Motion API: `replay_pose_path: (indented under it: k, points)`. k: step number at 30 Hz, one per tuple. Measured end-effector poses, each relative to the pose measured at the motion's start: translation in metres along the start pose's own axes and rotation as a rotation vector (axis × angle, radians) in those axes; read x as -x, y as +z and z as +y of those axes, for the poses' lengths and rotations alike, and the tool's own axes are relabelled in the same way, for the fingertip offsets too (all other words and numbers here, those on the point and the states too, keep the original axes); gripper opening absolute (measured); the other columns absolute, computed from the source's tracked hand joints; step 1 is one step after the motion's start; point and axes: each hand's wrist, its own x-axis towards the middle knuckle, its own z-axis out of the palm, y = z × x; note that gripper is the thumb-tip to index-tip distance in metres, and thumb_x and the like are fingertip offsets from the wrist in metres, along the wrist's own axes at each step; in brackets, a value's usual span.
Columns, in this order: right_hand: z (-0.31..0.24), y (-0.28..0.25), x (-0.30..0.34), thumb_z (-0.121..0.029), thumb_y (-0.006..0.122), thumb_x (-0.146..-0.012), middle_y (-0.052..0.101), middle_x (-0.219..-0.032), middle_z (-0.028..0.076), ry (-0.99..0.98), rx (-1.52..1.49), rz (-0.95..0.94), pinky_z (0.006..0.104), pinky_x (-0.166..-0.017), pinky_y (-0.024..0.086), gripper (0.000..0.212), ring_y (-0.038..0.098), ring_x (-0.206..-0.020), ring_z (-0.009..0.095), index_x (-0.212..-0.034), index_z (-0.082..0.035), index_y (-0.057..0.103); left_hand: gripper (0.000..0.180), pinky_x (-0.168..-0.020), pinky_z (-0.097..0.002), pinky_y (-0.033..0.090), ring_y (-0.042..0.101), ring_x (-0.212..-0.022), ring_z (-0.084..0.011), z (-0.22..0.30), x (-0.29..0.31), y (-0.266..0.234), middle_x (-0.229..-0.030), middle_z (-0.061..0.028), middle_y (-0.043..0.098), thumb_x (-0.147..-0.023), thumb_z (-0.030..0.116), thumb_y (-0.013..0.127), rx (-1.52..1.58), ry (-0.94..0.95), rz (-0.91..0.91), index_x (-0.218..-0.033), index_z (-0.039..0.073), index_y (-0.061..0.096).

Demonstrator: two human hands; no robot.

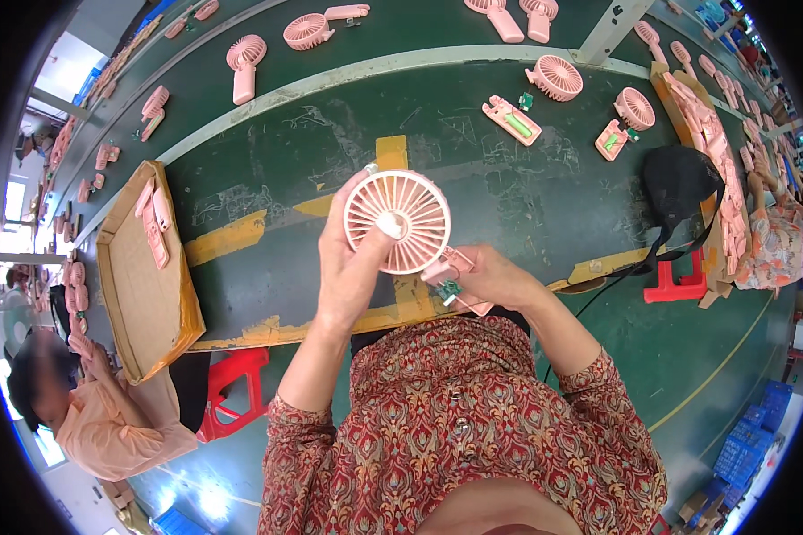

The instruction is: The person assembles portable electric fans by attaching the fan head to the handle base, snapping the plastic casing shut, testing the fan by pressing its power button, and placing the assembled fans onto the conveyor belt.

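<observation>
A round pink handheld fan head [424, 209] with radial grille slats is held above the near side of the workbench. My left hand [343, 267] grips its rim, the thumb lying over the grille's centre. Just below and to the right, my right hand [495, 276] closes on the fan's pink handle shell [461, 259], partly hidden by the fingers. A small green circuit board [448, 290] shows at the handle, beside the joint with the fan head.
A cardboard tray [143, 303] with pink handle covers stands left. Opened fans with a green battery [514, 125] lie at the back right. A black cap-like item [682, 187] rests near a box of pink parts [709, 143]. Co-workers sit at both sides; a conveyor carries fans [245, 67].
</observation>
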Motion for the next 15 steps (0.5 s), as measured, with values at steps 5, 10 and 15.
replay_pose_path:
  k: [5, 10, 15]
  points:
    - [0.004, 0.010, 0.008, -0.014, 0.060, -0.088, 0.060, -0.078, 0.000, -0.101, -0.230, -0.075, 0.0206, -0.049, 0.043, 0.019, 0.054, -0.059, 0.005, -0.103, -0.003, 0.058, 0.054, -0.089, -0.0294, 0.046, 0.057, -0.102, -0.0163, -0.017, 0.000, 0.003, -0.114, -0.0133, 0.057, -0.086, 0.015, 0.060, -0.122, 0.012, 0.044, -0.131, -0.003, 0.038]
    - [-0.001, 0.017, 0.014, -0.013, 0.062, -0.088, 0.059, -0.078, 0.000, -0.158, -0.279, -0.012, 0.0201, -0.050, 0.042, 0.019, 0.053, -0.059, 0.005, -0.103, -0.003, 0.058, 0.053, -0.089, -0.0300, 0.046, 0.057, -0.102, -0.0170, -0.023, 0.000, 0.003, -0.113, -0.0138, 0.058, -0.086, 0.017, 0.061, -0.215, 0.008, 0.062, -0.129, -0.004, 0.039]
    - [0.003, 0.021, 0.012, -0.019, 0.059, -0.090, 0.059, -0.077, 0.001, -0.193, -0.260, 0.015, 0.0218, -0.052, 0.044, 0.020, 0.054, -0.059, 0.006, -0.102, -0.002, 0.058, 0.054, -0.091, -0.0309, 0.045, 0.056, -0.104, -0.0172, -0.025, 0.000, -0.003, -0.114, -0.0140, 0.057, -0.085, 0.018, 0.062, -0.200, -0.016, 0.036, -0.128, -0.005, 0.040]
